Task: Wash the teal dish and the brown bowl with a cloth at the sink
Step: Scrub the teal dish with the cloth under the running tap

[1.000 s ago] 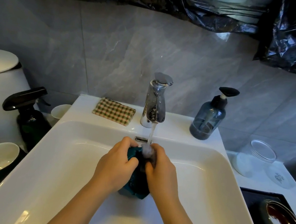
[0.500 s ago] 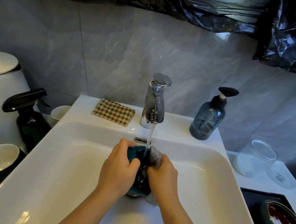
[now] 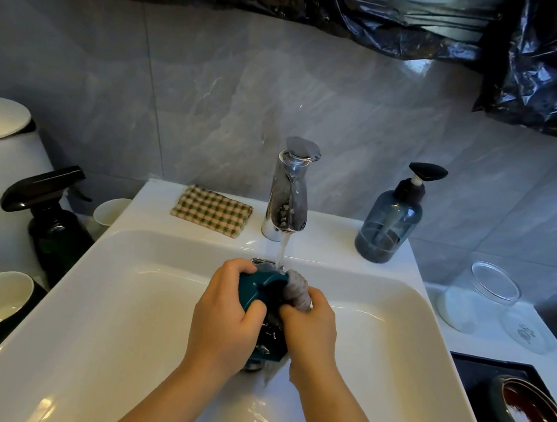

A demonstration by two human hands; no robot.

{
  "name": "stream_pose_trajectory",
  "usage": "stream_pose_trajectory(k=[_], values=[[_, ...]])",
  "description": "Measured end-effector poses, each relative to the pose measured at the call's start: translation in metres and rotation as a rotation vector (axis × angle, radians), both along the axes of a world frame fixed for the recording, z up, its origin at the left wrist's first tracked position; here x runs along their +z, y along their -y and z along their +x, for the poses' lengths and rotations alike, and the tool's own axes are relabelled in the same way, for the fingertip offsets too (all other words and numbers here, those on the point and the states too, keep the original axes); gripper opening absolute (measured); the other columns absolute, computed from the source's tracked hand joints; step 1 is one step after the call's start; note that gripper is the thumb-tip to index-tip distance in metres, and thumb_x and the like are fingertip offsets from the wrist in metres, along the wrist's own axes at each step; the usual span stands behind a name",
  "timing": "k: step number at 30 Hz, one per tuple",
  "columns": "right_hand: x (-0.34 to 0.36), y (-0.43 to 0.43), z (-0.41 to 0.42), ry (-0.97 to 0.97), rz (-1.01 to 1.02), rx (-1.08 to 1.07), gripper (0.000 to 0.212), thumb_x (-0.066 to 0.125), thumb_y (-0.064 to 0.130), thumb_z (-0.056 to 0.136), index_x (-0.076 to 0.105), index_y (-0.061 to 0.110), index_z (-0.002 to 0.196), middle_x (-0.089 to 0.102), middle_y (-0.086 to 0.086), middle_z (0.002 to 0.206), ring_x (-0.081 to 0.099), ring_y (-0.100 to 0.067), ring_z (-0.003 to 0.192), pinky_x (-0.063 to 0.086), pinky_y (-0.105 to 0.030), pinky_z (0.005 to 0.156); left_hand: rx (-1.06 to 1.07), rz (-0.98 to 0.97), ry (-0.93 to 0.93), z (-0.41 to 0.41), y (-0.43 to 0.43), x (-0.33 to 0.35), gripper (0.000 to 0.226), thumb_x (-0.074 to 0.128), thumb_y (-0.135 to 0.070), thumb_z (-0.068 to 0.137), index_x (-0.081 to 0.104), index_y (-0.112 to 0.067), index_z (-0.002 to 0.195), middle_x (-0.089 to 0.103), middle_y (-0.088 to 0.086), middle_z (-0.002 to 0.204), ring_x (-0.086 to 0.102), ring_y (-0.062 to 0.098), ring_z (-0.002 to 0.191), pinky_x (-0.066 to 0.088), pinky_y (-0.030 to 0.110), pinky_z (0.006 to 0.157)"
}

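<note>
Item: glossy teal ceramic dish (image 3: 256,285), centre frame, tilted under the chrome tap's (image 3: 289,191) stream so water runs off. It is gripped by the left hand (image 3: 226,318); a grey bunched cloth (image 3: 298,291) is clenched by the right hand (image 3: 310,329). The brown glazed bowl (image 3: 532,419) is kept lower right.

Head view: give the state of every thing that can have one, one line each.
Teal dish: tilted on edge, gripped by the left hand.
Grey cloth: bunched, gripped by the right hand against the dish.
Faucet: running.
Brown bowl: upright on the dark tray, untouched.
Pump bottle: upright, partly filled.
Glass jar: lid off.
Checked cloth: folded, on the sink rim.
</note>
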State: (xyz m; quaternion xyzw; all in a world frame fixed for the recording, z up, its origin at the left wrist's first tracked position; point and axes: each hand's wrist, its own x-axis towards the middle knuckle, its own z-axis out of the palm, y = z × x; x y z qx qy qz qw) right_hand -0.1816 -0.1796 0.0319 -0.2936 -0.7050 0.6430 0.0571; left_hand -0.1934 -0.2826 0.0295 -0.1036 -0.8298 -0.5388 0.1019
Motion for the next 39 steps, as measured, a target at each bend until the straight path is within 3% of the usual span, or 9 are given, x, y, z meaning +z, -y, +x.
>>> stream_pose_trajectory(k=[3,7,11,15,21,25,32,35,39], values=[[-0.001,-0.005,-0.001,0.051,-0.149,0.042,0.03,0.052,-0.005,0.077,0.059,0.017,0.096,0.068,-0.012,0.087,0.066,-0.028,0.085,0.057,-0.044,0.078,-0.005,0.036,0.041,0.001,-0.003,-0.002,0.035,0.053,-0.014,0.077,0.038,-0.034,0.102,0.055,-0.006,0.095,0.056,0.013,0.082,0.04,0.015,0.062],[0.0,-0.006,0.004,0.018,0.333,0.168,0.051,0.045,-0.002,0.079,0.052,0.029,0.118,0.065,0.003,0.1,0.062,-0.016,0.088,0.051,-0.025,0.069,-0.095,-0.004,0.127,-0.007,0.0,0.0,0.03,0.044,-0.023,0.067,0.041,-0.041,0.091,0.058,-0.004,0.098,0.057,0.014,0.087,0.044,0.024,0.068],[0.002,0.001,0.004,-0.168,0.717,0.299,0.045,0.049,0.011,0.088,0.049,0.035,0.126,0.054,0.013,0.123,0.051,-0.008,0.11,0.045,-0.024,0.087,-0.176,-0.048,0.129,-0.006,0.004,0.003,0.025,0.043,-0.022,0.067,0.045,-0.038,0.086,0.061,-0.01,0.092,0.058,0.008,0.083,0.048,0.03,0.07],[0.005,-0.003,0.003,-0.121,0.408,0.174,0.02,0.05,0.013,0.088,0.057,0.031,0.094,0.063,0.012,0.091,0.059,-0.009,0.084,0.038,-0.008,0.06,-0.092,0.029,0.103,-0.006,0.002,0.005,0.025,0.045,-0.022,0.066,0.044,-0.038,0.086,0.06,-0.011,0.089,0.058,0.008,0.082,0.045,0.025,0.065],[-0.001,0.008,0.003,0.06,-0.296,0.151,0.029,0.054,-0.009,0.069,0.063,0.011,0.089,0.067,-0.007,0.077,0.061,-0.021,0.073,0.052,-0.03,0.064,0.09,0.084,0.044,-0.005,0.002,0.008,0.032,0.054,-0.008,0.081,0.042,-0.029,0.103,0.054,-0.001,0.1,0.054,0.015,0.088,0.042,0.017,0.068],[0.001,0.0,0.001,0.06,0.042,0.059,0.031,0.054,-0.003,0.076,0.06,0.017,0.098,0.067,-0.006,0.09,0.06,-0.014,0.077,0.048,-0.021,0.06,-0.055,0.119,0.263,-0.01,0.006,0.015,0.047,0.057,0.004,0.08,0.045,-0.038,0.097,0.062,-0.002,0.091,0.061,0.019,0.083,0.054,0.028,0.066],[0.007,-0.012,0.003,-0.005,0.805,0.366,0.036,0.046,0.012,0.09,0.051,0.031,0.119,0.061,0.004,0.111,0.058,-0.017,0.096,0.046,-0.025,0.076,-0.202,-0.08,0.379,-0.007,0.006,0.014,0.02,0.049,-0.023,0.077,0.049,-0.039,0.09,0.064,-0.006,0.085,0.062,0.018,0.082,0.054,0.044,0.077],[0.005,-0.011,0.0,-0.08,0.804,0.414,0.033,0.048,0.017,0.09,0.051,0.032,0.119,0.061,0.007,0.111,0.058,-0.015,0.099,0.047,-0.023,0.079,-0.224,-0.112,0.378,-0.005,0.007,0.015,0.019,0.048,-0.029,0.074,0.048,-0.037,0.091,0.065,-0.005,0.083,0.062,0.018,0.08,0.052,0.044,0.074],[-0.002,-0.011,0.0,-0.016,0.356,0.237,0.03,0.049,0.001,0.084,0.051,0.026,0.1,0.063,0.001,0.092,0.061,-0.014,0.084,0.043,-0.014,0.059,-0.086,-0.02,0.33,-0.004,0.006,0.014,0.025,0.046,-0.028,0.069,0.047,-0.039,0.091,0.062,-0.009,0.08,0.06,0.015,0.075,0.052,0.039,0.068]])
